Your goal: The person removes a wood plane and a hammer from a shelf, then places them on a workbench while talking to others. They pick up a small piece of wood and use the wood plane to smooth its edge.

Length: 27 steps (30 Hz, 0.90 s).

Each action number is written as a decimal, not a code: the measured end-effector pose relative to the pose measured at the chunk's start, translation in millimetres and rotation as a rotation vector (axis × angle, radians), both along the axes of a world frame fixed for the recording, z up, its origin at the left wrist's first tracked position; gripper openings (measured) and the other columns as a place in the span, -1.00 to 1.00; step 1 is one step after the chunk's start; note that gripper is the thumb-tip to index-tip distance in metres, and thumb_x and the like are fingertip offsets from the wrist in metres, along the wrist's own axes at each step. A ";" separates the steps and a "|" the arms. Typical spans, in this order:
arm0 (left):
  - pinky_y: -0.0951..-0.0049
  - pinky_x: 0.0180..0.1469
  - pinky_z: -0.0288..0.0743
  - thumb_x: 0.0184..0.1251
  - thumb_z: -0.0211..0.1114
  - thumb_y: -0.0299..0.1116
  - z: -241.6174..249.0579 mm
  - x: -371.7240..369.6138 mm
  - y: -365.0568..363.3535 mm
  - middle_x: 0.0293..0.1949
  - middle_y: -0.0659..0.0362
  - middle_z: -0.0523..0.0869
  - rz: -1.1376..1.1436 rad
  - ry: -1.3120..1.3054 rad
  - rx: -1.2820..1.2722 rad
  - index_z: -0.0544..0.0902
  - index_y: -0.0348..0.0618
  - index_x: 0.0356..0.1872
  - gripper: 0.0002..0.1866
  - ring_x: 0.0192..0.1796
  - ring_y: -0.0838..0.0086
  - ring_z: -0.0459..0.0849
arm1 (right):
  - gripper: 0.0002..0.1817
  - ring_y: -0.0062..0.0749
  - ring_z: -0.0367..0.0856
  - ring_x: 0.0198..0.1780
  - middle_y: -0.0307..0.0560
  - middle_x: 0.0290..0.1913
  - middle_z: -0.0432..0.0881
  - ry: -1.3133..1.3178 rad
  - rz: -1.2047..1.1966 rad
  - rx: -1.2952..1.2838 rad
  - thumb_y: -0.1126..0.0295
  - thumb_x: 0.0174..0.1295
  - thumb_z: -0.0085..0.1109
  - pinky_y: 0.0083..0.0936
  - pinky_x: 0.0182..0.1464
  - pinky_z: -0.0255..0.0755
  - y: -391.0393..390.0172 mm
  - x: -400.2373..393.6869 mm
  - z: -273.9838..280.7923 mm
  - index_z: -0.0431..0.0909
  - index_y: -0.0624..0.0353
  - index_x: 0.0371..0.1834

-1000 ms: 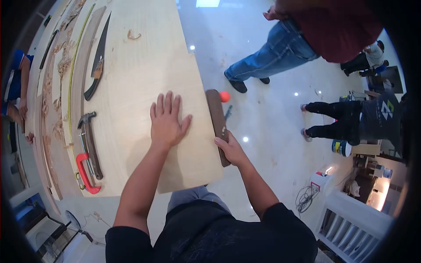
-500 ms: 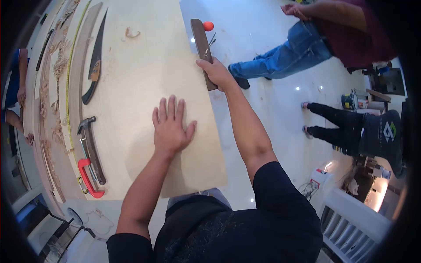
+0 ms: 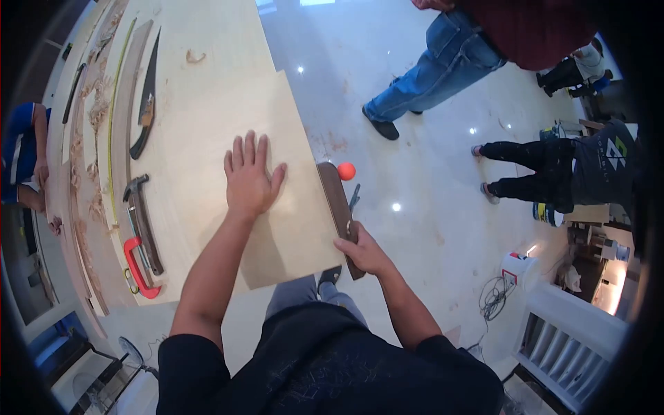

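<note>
My left hand [image 3: 249, 176] lies flat, fingers spread, on a pale plywood sheet [image 3: 287, 124] that rests on the workbench. My right hand [image 3: 363, 252] grips the near end of a long dark wooden hand plane [image 3: 337, 204] with an orange knob [image 3: 346, 171] at its far end. The plane runs along the sheet's right edge, near the front corner.
A hand saw [image 3: 146, 97], a hammer [image 3: 135, 185], a red clamp [image 3: 136, 266], curved wooden strips and shavings lie on the left of the bench [image 3: 207, 41]. A person in jeans [image 3: 443, 62] stands on the glossy floor; another crouches [image 3: 553, 173] at right. A sleeve in blue [image 3: 21, 131] shows far left.
My right hand has drawn the plane back along the sheet's edge, from the far end to the near corner. My left hand stays pressed on the sheet.
</note>
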<state>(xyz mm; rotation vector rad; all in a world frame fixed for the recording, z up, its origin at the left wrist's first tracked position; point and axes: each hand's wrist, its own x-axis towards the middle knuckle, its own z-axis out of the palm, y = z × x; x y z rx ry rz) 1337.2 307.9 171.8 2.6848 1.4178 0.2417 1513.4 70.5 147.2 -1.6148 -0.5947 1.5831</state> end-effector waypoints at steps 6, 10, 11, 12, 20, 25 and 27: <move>-0.15 0.53 -0.10 0.42 0.11 0.07 3.7 -1.7 2.5 0.54 -0.12 0.20 -0.015 -0.020 -0.045 0.30 -0.18 0.49 -0.26 0.58 -0.10 0.06 | -0.19 -0.25 0.59 0.15 0.21 0.15 0.61 -0.135 -0.001 0.231 0.02 0.26 0.34 -0.38 0.20 0.47 227.5 41.9 -28.8 0.33 0.54 0.31; -0.13 0.54 -0.14 0.42 0.11 0.08 6.2 -0.8 4.3 0.55 -0.12 0.19 -0.008 -0.007 -0.079 0.29 -0.17 0.50 -0.25 0.59 -0.09 0.05 | -0.23 -0.23 0.69 -0.04 0.19 0.05 0.66 -0.050 0.018 0.274 0.01 0.26 0.30 -0.33 0.08 0.54 373.2 66.5 -18.3 0.40 0.57 0.24; -0.13 0.54 -0.14 0.42 0.11 0.08 5.8 -2.0 4.3 0.55 -0.12 0.19 -0.006 -0.002 -0.082 0.28 -0.17 0.50 -0.24 0.59 -0.09 0.05 | -0.23 -0.24 0.69 -0.06 0.19 0.03 0.66 -0.018 0.019 0.243 0.02 0.26 0.30 -0.33 0.06 0.54 385.1 66.7 -19.8 0.40 0.57 0.23; -0.13 0.55 -0.15 0.41 0.11 0.08 5.8 -0.8 4.9 0.55 -0.12 0.18 -0.006 -0.001 -0.082 0.28 -0.17 0.50 -0.24 0.59 -0.09 0.04 | -0.24 -0.24 0.69 -0.07 0.19 0.02 0.67 0.009 0.018 0.216 0.02 0.26 0.30 -0.32 0.03 0.55 392.6 67.5 -14.3 0.41 0.58 0.22; -0.12 0.56 -0.18 0.43 0.10 0.09 -0.3 0.6 3.0 0.57 -0.11 0.15 -0.006 0.021 -0.074 0.25 -0.16 0.52 -0.23 0.61 -0.10 0.01 | -0.23 -0.22 0.68 -0.09 0.20 -0.07 0.68 -0.107 -0.032 0.383 0.00 0.20 0.34 -0.32 -0.02 0.54 334.4 59.0 -59.8 0.45 0.60 0.16; -0.13 0.56 -0.19 0.43 0.09 0.09 -2.3 2.2 -1.1 0.57 -0.12 0.14 -0.021 0.026 -0.070 0.23 -0.14 0.54 -0.23 0.61 -0.09 0.00 | -0.14 -0.14 0.67 0.02 0.27 0.02 0.65 -0.167 0.038 0.246 -0.04 0.15 0.39 -0.29 0.05 0.53 370.8 67.7 -20.5 0.39 0.59 0.23; -0.13 0.56 -0.20 0.44 0.09 0.09 -1.0 -0.3 1.9 0.57 -0.11 0.14 -0.023 0.023 -0.063 0.22 -0.14 0.54 -0.23 0.61 -0.09 0.00 | -0.11 -0.11 0.65 0.05 0.29 0.05 0.64 -0.241 0.039 0.269 -0.04 0.14 0.40 -0.30 0.09 0.52 336.5 60.0 -22.6 0.36 0.60 0.24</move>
